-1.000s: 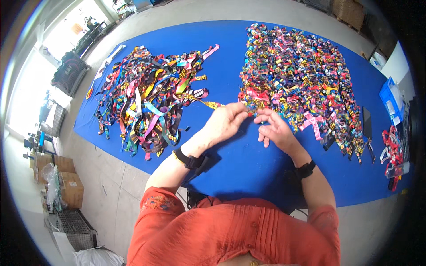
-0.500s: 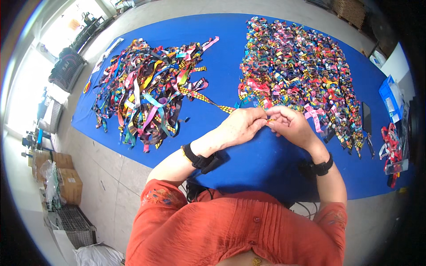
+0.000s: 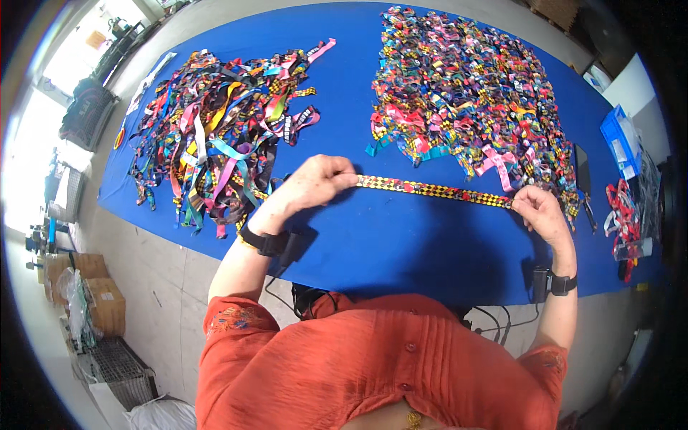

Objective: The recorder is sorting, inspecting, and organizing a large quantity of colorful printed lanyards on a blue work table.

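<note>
A narrow ribbon strap (image 3: 437, 190), checked in yellow and black with red patches, is stretched taut between my hands over the blue table cover. My left hand (image 3: 319, 180) is closed, pinching its left end between thumb and fingers. Its right end is pinched by my closed right hand (image 3: 541, 211). Beyond my left hand lies a loose heap of mixed colourful straps (image 3: 215, 136). At the far right, folded or looped straps (image 3: 466, 93) lie in dense rows, with a pink strap (image 3: 496, 166) at their near edge.
The blue-covered table (image 3: 344, 251) fills the middle. On its right side are a blue box (image 3: 620, 143) and a bunch of red straps (image 3: 622, 215). Cardboard boxes (image 3: 104, 304) and a wire basket (image 3: 122, 369) stand on the floor at left. Cables (image 3: 494, 322) hang below the table edge.
My hands have moved apart from close together, the left one leftward and the right one rightward. The checked strap, which trailed to the left heap, is now pulled straight between them.
</note>
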`<state>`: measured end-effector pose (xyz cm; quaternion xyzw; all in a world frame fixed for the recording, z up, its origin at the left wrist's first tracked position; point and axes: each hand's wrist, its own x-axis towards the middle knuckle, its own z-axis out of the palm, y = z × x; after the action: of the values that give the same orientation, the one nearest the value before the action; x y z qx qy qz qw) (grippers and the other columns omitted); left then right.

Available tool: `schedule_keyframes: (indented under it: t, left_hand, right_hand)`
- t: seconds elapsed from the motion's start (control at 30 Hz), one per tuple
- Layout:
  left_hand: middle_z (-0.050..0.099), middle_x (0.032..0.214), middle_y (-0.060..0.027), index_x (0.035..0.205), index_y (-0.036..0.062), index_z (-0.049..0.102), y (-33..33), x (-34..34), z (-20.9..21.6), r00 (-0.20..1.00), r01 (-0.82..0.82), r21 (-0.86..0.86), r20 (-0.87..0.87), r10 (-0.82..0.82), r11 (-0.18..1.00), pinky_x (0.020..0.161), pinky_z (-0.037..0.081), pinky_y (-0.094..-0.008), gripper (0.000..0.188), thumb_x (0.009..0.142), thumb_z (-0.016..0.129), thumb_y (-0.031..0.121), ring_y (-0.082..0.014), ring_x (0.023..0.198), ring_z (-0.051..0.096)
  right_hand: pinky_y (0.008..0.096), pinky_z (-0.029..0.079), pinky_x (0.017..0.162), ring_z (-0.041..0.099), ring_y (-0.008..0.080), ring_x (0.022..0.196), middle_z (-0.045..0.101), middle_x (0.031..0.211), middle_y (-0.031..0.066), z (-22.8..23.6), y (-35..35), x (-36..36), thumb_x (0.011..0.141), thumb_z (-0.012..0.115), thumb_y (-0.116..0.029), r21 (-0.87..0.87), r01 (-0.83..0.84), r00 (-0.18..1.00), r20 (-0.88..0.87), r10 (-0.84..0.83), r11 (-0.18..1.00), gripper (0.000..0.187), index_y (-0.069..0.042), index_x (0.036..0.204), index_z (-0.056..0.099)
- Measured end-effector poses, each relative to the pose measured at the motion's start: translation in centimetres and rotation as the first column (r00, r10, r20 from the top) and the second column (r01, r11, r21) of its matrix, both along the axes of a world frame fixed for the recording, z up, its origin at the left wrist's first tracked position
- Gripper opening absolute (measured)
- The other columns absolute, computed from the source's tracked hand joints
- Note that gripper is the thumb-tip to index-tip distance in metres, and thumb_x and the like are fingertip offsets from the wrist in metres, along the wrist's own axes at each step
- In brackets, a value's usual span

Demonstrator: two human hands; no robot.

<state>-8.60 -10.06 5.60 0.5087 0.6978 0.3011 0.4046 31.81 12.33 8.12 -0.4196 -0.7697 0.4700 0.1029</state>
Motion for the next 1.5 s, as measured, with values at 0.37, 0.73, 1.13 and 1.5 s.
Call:
schedule_keyframes:
  t: [0.37, 0.73, 1.13, 1.5]
  left_hand:
    - [0.058, 0.059, -0.0007, 0.082, 0.0037, 0.065, -0.2, -1.9, 0.0, 0.977, -0.161, -0.279, -0.180, 0.114, 0.947, 0.038, 0.035, -0.0255, 0.026, 0.092, 0.073, 0.026, -0.0072, 0.043, 0.049]
    - [0.061, 0.063, -0.0070, 0.085, -0.0003, 0.068, -1.4, -3.7, 0.0, 0.962, -0.174, -0.271, -0.252, 0.105, 0.947, 0.047, 0.045, -0.0318, 0.020, 0.084, 0.076, 0.019, -0.0138, 0.052, 0.057]
    - [0.067, 0.078, -0.0093, 0.094, 0.0012, 0.065, 0.2, -1.0, 6.8, 0.873, 0.061, 0.111, -0.488, 0.001, 0.992, 0.067, 0.051, -0.0346, 0.023, 0.088, 0.075, 0.021, -0.0198, 0.072, 0.065]
    - [0.062, 0.070, -0.0060, 0.082, 0.0094, 0.059, -2.5, 7.5, 14.8, 0.820, -0.022, 0.903, 0.262, -0.508, 0.430, 0.045, 0.044, -0.0326, 0.018, 0.080, 0.076, 0.005, -0.0180, 0.051, 0.051]
  right_hand:
    - [0.0246, 0.036, 0.052, 0.046, 0.0035, 0.060, 0.052, 0.063, -0.0068, -3.0, 0.4, 0.2, 0.084, 0.078, -0.014, 0.175, 0.001, 0.974, 0.223, -0.040, 0.985, 0.022, -0.006, 0.073, 0.062]
    - [0.0292, 0.041, 0.054, 0.053, 0.0086, 0.060, 0.057, 0.063, -0.0003, -2.2, 0.2, 1.2, 0.079, 0.080, -0.013, 0.271, -0.012, 0.887, 0.446, -0.115, 0.963, 0.023, -0.004, 0.073, 0.061]
    - [0.0395, 0.047, 0.060, 0.063, 0.0291, 0.066, 0.063, 0.070, 0.0120, 1.2, -4.0, -4.9, 0.088, 0.072, -0.024, 0.496, -0.125, 0.979, 0.204, 0.024, 0.859, 0.023, -0.005, 0.083, 0.060]
    - [0.0345, 0.038, 0.051, 0.047, 0.0199, 0.052, 0.049, 0.060, 0.0072, -5.4, -5.5, -6.1, 0.093, 0.071, -0.023, 0.365, -0.197, 0.980, 0.063, 0.187, 0.910, 0.031, -0.003, 0.075, 0.056]
